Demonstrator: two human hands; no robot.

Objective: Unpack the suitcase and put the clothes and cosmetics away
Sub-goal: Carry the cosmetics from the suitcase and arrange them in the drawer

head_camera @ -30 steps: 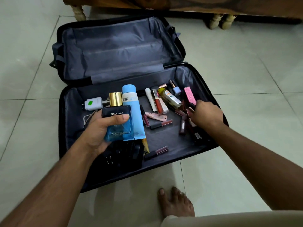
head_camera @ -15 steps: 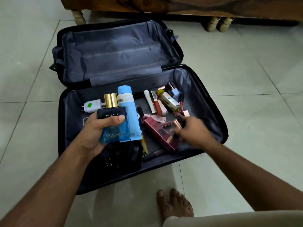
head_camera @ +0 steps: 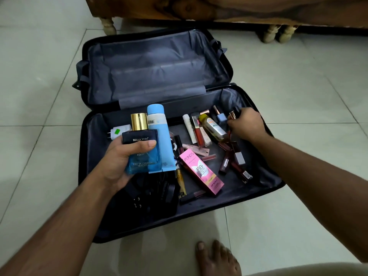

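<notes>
Open suitcase (head_camera: 256,188) flat on the tiled floor (head_camera: 298,96), just short of a wooden bed (head_camera: 219,8). Lid half bare down to its grey lining; no clothes visible anywhere in the case, so that share of the unpacking probably done. Cosmetics mostly still inside, hence roughly the later middle of the job by this view.

Left hand (head_camera: 121,162) wrapped around two things at once, above the near half: a blue perfume bottle (head_camera: 142,156) with a gold cap and a pale blue spray can (head_camera: 159,136) behind it.

Pink cream box (head_camera: 201,171) lying loose on the case floor. White charger (head_camera: 117,131) behind the left hand. Dark strappy item (head_camera: 155,196) in the near corner, kind unclear.

Right hand (head_camera: 246,124) curled over the far right cluster, pinching a slim rose-gold-capped tube (head_camera: 232,116). Yellow bottle (head_camera: 214,126), red lip gloss (head_camera: 198,132) and scattered dark lipsticks (head_camera: 235,158) left to collect.
</notes>
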